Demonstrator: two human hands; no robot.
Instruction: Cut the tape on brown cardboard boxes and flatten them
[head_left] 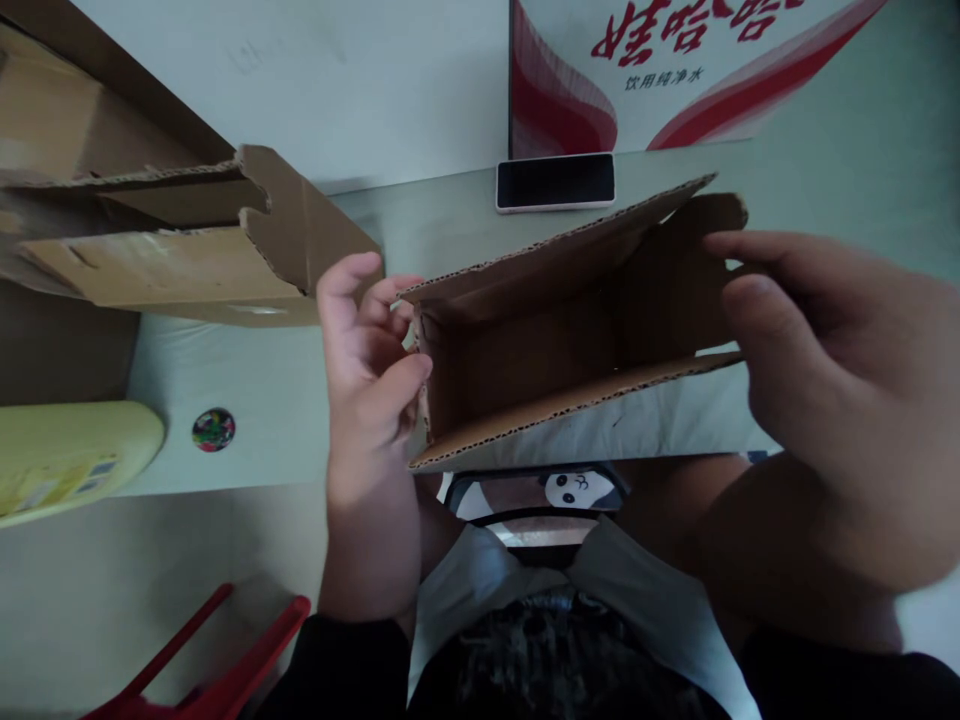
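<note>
A small open-topped cardboard box is tilted in front of me, its bare brown inside showing. My left hand grips its left end, the thumb at the end wall's edge and the fingers curled outside. At the opposite end my right hand has thumb and index finger on the rounded right end flap; the other fingers are tucked out of sight. Both long side walls stand up with rough cut edges.
A larger cut cardboard box stands at left. Behind lies a phone by a red-and-white printed carton. A yellow bottle, a round colourful disc, a red stool and the pale green tabletop are at left.
</note>
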